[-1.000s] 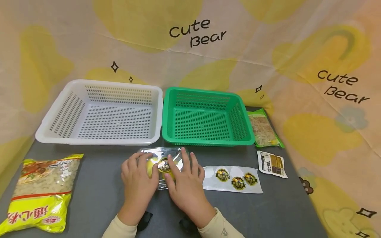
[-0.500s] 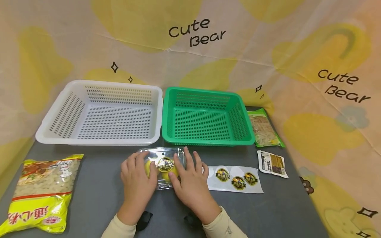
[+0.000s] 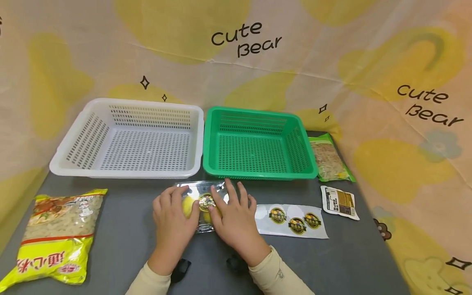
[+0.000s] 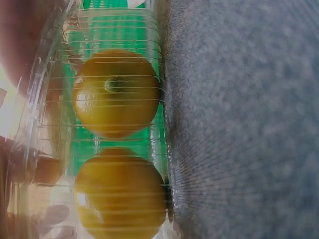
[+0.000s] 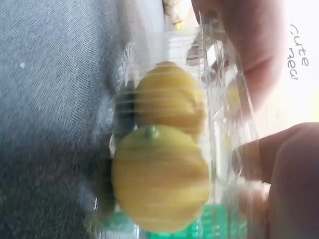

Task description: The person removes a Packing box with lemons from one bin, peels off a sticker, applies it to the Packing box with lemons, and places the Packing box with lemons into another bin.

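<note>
1. The clear box (image 3: 197,190), yellow fruit (image 4: 117,94) inside, lies on the grey surface (image 3: 125,233), under and between your two grips.
2. Your left grip (image 3: 173,217) and right grip (image 3: 235,217) are unclenched, fingers resting on the box.
3. Between them, a round sticker (image 3: 206,202) sits on top.
4. Just right of your right grip lies a sticker sheet (image 3: 262,217).
5. Ahead of your left grip stands a white basket (image 3: 127,173); ahead of your right, a green basket (image 3: 259,173).
6. Well left of your left grip lies a yellow bag (image 3: 59,241).

Head cam above, wrist cams nr fruit (image 4: 119,194)
</note>
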Motion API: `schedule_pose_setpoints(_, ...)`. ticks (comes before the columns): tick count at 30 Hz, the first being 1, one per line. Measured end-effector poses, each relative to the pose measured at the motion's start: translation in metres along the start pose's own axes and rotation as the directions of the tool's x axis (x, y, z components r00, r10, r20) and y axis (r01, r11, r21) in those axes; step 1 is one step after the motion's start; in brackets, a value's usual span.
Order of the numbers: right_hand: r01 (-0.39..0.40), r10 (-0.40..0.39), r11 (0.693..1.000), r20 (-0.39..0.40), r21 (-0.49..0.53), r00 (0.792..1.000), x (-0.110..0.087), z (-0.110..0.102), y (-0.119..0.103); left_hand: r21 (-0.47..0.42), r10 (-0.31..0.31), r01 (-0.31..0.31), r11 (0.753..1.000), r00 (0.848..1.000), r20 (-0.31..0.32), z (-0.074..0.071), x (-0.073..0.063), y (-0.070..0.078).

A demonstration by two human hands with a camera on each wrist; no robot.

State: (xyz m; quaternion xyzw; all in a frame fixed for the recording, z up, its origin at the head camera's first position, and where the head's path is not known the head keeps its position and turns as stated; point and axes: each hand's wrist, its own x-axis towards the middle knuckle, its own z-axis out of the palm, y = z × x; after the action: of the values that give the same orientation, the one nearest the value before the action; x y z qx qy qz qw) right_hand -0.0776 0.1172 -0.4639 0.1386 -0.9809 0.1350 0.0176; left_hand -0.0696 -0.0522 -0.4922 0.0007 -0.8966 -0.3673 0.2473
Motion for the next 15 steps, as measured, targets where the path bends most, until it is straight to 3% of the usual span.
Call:
schedule_pose_setpoints(9, -0.070, 0.070, 0.994, 0.006, 0.078, 0.998, 0.0022, -0.0034, 0.0077, -0.009, -0.003, 0.003, 1.000, 1.000, -0.009, -0.0009, -0.0009, 0.0015)
schedule_pose_setpoints(15, -0.106, 0.113, 0.986, -0.055, 0.127, 0.992, 0.0036, -0.0034, 0.0075, -0.014, -0.003, 0.003, 1.000, 1.000, -0.019, -0.0015, -0.0007, 0.0016)
